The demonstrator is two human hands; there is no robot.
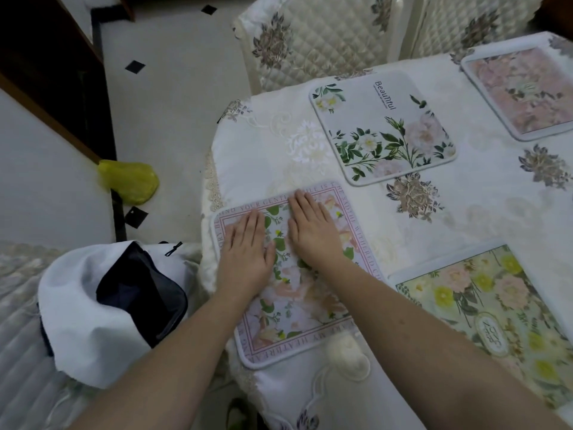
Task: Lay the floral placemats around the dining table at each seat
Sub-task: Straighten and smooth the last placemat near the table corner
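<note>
1. Both hands lay flat on the pink-bordered placemat (pixel 297 274) at the near left corner of the surface (pixel 465 218). The left hand (pixel 248 246) and right hand (pixel 313 231) had straight fingers pressing down, grasping nothing.
2. That mat sat directly beneath both palms, its long axis running near to far and slightly skewed to the surface's edge.
3. Three other mats lay to the right: the white "Beautiful" mat (pixel 384 128) beyond, the pink mat (pixel 524 88) farthest, and the yellow-flowered mat (pixel 496 311) nearest.
4. I judged that squaring the mat came next, with both hands equally placed.
</note>
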